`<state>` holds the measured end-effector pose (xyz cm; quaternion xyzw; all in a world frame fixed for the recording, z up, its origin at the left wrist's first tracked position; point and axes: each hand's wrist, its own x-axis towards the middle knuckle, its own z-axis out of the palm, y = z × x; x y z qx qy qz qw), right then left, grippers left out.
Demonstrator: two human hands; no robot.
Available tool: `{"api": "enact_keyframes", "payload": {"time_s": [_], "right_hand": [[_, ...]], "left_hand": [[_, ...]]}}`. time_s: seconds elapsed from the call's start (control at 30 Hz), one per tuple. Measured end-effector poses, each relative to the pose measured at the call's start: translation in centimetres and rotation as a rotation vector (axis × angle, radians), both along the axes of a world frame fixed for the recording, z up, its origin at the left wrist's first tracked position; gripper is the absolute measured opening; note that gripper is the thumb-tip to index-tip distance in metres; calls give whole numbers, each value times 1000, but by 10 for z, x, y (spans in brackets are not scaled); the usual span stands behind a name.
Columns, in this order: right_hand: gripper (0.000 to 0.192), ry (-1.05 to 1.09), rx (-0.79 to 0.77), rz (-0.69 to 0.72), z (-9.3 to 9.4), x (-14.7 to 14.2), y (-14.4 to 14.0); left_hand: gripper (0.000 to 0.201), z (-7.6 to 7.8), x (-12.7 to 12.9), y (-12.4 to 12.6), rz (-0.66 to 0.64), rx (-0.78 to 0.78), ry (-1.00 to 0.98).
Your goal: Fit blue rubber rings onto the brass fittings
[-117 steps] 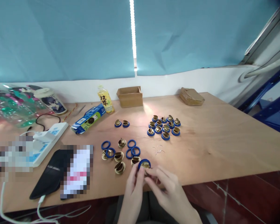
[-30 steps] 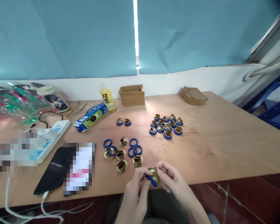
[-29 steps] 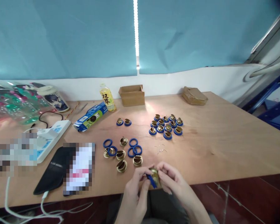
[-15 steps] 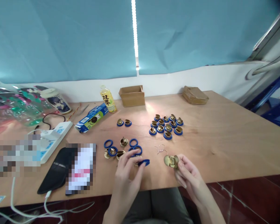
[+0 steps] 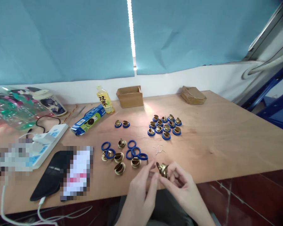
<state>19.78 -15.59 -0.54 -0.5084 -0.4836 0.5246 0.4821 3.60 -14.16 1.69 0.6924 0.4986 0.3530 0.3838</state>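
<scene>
Both hands lower centre | left hand (image 5: 141, 185) and right hand (image 5: 179, 183) fingertips pinched on small round gold metal fitting (image 5: 162, 168) | judged light, rigid, smooth; grip by rim.

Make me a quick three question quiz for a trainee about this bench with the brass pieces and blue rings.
1. True or false: the brass piece in the hands has a blue ring on it.
2. Which hand pinches the brass piece, with the other hand at it? A left B right
3. What lies just left of the open cardboard box?

Key: 1 false. 2 B. 3 A yellow drink bottle.
</scene>
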Motion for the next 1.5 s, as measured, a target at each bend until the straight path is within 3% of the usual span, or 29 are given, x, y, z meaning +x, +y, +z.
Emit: {"api": "enact_keyframes", "payload": {"time_s": [0.1, 0.17, 0.23, 0.43, 0.73, 0.97, 1.3, 1.5], "right_hand": [[27, -145, 28, 159, 12, -4, -2], [25, -242, 66, 231, 20, -6, -3], [23, -290, 87, 291, 25, -8, -4], [20, -380, 68, 342, 22, -8, -3], [14, -397, 7, 371, 23, -8, -3], [25, -299, 46, 475, 31, -12, -2], [33, -266, 181, 308, 16, -19, -1], [34, -257, 223, 314, 14, -19, 0]], "left_hand": [[43, 1, 1, -6, -26, -255, -148], [44, 2, -1, -4, -3, -341, -216], [43, 4, -5, 0, -2, -376, -241], [34, 7, -20, 0, -178, -422, -200], [35, -14, -26, -1, -84, -491, -569], [36, -26, -35, 1, -65, -407, -691], [26, -8, -29, -1, -134, -324, -645], [17, -1, -32, -5, -167, -286, -544]]}}
